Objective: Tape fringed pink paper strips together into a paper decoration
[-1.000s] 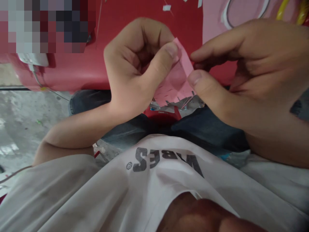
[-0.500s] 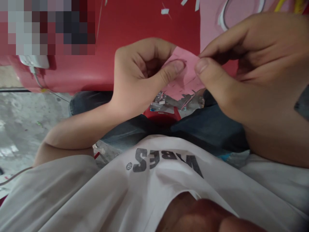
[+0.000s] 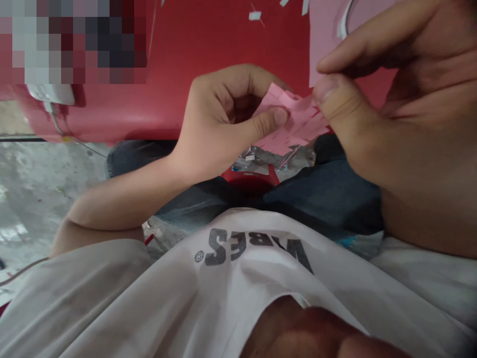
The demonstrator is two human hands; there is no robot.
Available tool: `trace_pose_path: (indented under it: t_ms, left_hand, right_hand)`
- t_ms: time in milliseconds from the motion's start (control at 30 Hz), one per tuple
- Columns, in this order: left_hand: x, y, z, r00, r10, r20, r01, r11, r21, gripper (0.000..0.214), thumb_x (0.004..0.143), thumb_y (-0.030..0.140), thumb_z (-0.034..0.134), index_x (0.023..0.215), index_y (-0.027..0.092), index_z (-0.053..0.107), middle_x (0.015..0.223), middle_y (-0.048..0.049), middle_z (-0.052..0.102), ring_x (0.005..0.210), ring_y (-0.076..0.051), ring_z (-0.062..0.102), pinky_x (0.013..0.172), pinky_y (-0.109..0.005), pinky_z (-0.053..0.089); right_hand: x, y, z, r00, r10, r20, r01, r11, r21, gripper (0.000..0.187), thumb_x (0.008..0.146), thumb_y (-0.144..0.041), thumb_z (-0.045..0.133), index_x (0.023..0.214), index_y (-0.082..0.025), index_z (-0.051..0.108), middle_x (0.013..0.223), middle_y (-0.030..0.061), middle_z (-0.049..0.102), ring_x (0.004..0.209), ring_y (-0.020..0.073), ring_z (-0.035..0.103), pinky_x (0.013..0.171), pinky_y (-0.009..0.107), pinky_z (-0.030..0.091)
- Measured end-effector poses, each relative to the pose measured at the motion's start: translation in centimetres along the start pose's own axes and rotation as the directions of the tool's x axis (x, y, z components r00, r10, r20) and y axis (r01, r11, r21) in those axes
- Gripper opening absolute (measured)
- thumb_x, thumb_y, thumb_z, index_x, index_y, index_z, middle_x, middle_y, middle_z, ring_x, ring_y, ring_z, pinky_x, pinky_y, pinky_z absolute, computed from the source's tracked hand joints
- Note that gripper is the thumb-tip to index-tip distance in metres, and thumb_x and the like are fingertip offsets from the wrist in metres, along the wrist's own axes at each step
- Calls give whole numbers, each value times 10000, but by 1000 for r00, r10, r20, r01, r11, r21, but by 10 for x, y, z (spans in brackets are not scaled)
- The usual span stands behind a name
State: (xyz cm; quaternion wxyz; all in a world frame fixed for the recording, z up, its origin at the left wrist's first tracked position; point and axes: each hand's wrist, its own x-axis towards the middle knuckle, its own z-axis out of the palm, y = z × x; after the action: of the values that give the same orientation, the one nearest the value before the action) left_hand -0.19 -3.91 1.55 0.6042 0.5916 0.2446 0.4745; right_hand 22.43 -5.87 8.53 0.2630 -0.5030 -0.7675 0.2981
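A small pink paper sheet (image 3: 294,119), crumpled and marked with short slits, is stretched between my two hands. My left hand (image 3: 227,107) pinches its left edge, with the thumb on top and the fingers curled behind. My right hand (image 3: 376,84) holds the right edge between thumb and forefinger, close to the camera. The paper's lower edge hangs above a heap of silvery foil scraps (image 3: 276,159).
A red panel (image 3: 223,40) with white scraps stuck on it fills the background, beside a pink sheet (image 3: 328,35). A red object (image 3: 248,181) sits below the foil, and my denim-clad lap (image 3: 320,199) is underneath. Concrete floor (image 3: 37,184) lies left. One area at top left is pixelated.
My right hand has moved up and right, nearer the camera. My left hand has shifted right and down. The pink paper has gone from a tilted fold to a flatter, more crumpled spread.
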Motion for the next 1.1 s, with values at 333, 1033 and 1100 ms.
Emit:
trace_pose_path:
  t_ms: [333,1033,1100]
  left_hand:
    - [3,-2,-1,997,-73,-20,74,996,58,341,904,606,784,981,274,775,855,-29,759,665,-136,634,583,-323,543]
    - [2,3,6,997,-70,-7,70,997,-19,212,910,239,843,976,89,707,807,25,656,638,-6,530,625,-145,448]
    - [1,6,8,994,-112,-7,112,994,-16,173,945,206,792,980,75,685,823,25,640,687,-10,570,667,-140,451]
  right_hand:
    - [2,4,3,994,-109,9,109,994,-15,168,911,-323,747,1063,-394,757,1022,-74,732,993,172,677,918,387,484]
    - [5,2,5,991,-65,118,101,937,-334,353,1035,-481,434,1124,-278,710,1008,-7,672,1104,275,686,1044,504,478]
    - [3,4,4,989,-93,114,127,932,-341,400,1061,-506,376,1163,-270,682,1053,9,640,1160,286,659,1077,511,463]
